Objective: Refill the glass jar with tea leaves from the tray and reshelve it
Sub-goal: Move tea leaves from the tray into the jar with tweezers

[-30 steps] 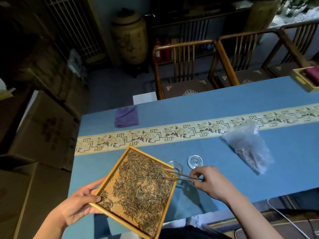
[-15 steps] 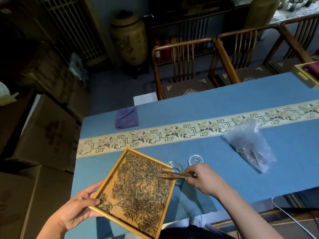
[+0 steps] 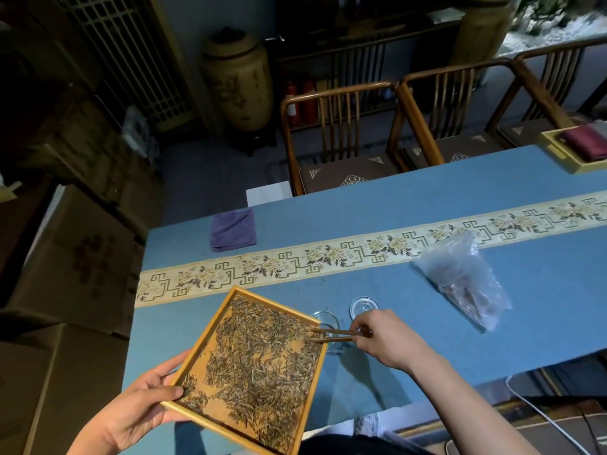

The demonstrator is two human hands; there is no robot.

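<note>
Wooden tongs (image 3: 331, 335) pinched by right hand (image 3: 382, 339) reach tray (image 3: 197, 351).

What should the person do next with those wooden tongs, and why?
Probably sweep leaves over the tray's corner into the glass jar. The right hand holds the tongs with their tips in the tea leaves there, and the left hand holds the tray beside the open jar.

Blue-covered table (image 3: 377, 208) as landmark. A patterned cream runner (image 3: 328, 257) crosses its length. A folded purple cloth (image 3: 234, 230) lies beyond the runner near the table's left end; a clear plastic bag (image 3: 466, 280) lies partly on the runner, right of centre. Wooden chairs (image 3: 338, 136) stand behind the table, a large ceramic urn (image 3: 238, 80) farther back, cardboard boxes (image 3: 75, 257) to its left.
</note>
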